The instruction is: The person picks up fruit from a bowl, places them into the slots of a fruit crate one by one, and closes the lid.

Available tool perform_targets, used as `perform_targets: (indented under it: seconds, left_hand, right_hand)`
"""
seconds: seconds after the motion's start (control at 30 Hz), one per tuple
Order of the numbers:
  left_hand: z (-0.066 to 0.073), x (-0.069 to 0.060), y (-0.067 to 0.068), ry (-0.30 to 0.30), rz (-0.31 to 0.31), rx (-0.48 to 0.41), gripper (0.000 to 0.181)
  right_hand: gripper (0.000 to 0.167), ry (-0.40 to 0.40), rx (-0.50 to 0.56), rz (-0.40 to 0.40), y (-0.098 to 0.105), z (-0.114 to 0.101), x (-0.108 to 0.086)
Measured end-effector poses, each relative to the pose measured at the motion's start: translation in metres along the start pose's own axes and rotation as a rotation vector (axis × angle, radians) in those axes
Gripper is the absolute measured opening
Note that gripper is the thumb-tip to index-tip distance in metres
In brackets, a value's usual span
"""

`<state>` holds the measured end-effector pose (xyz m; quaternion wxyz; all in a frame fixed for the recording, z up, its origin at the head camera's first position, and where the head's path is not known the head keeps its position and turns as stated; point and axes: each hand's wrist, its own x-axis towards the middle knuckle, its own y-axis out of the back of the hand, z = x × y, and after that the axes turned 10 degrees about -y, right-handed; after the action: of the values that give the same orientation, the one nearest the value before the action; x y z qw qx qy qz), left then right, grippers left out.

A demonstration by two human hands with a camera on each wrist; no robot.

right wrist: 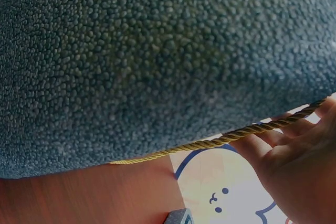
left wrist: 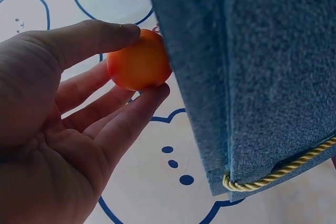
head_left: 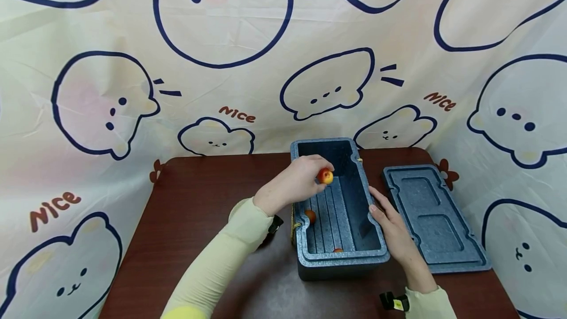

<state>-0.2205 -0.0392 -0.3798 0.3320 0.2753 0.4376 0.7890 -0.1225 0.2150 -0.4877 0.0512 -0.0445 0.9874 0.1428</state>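
Observation:
In the head view my left hand (head_left: 299, 178) is over the opening of a speckled blue-grey foam box (head_left: 343, 256). It pinches a small red-and-yellow apple (head_left: 325, 176) between thumb and fingertips, also seen in the left wrist view beside the box wall (left wrist: 283, 66). Two more round reddish fruits lie inside: one (head_left: 311, 216) by the left wall, and another (head_left: 338, 250) mostly hidden behind the near wall. My right hand (head_left: 396, 233) rests its fairly straight fingers against the box's right side. In the right wrist view those fingers meet the wall near a twisted gold cord (right wrist: 252, 129).
The box's matching lid (head_left: 438, 220) lies flat on the brown table (head_left: 199, 210), just right of my right hand. A cartoon-print cloth (head_left: 248, 87) hangs behind the table and along both sides. Another gold cord (left wrist: 283, 174) runs along the box's left side.

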Motion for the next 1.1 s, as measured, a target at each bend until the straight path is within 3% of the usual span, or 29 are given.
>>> perform_targets:
  seconds: [0.5,1.1]
  left_hand:
    - [0.002,0.004,-0.010,-0.029,-0.024,0.001,0.034]
    - [0.002,0.005,-0.017,-0.019,-0.086,0.017,0.034]
  right_hand:
    - [0.052,-0.008,0.005,-0.001,0.000,0.001,0.000]
    - [0.053,-0.017,0.007,-0.009,0.000,0.000,0.000]
